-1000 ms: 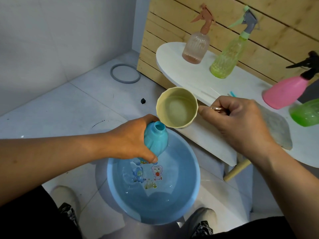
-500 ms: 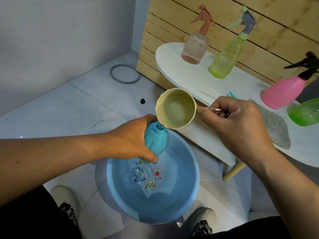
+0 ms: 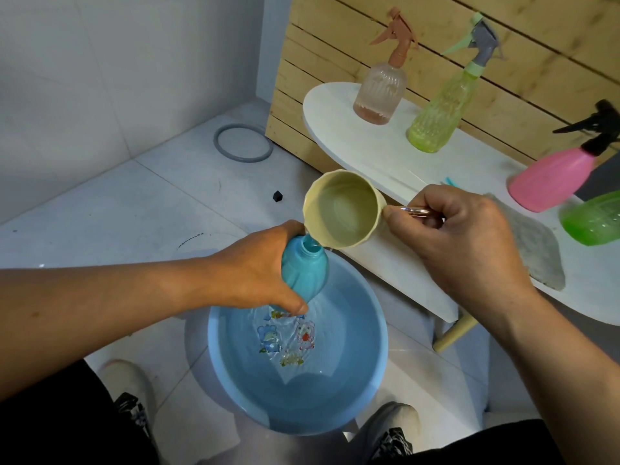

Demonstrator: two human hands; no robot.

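Though capless, ribbed teal bottle (image 3: 307, 278) (tilted) gripped in left hand (image 3: 258, 276), cream cup (image 3: 342, 209) in right hand (image 3: 469, 236).

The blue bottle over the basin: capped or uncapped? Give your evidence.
Uncapped: the blue bottle shows a bare neck and open mouth, just under the lip of the yellow cup; no sprayer fitted.

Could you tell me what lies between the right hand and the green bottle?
A grey cloth, flat on the white table, lies between the right hand and the green bottle; the head view shows it.
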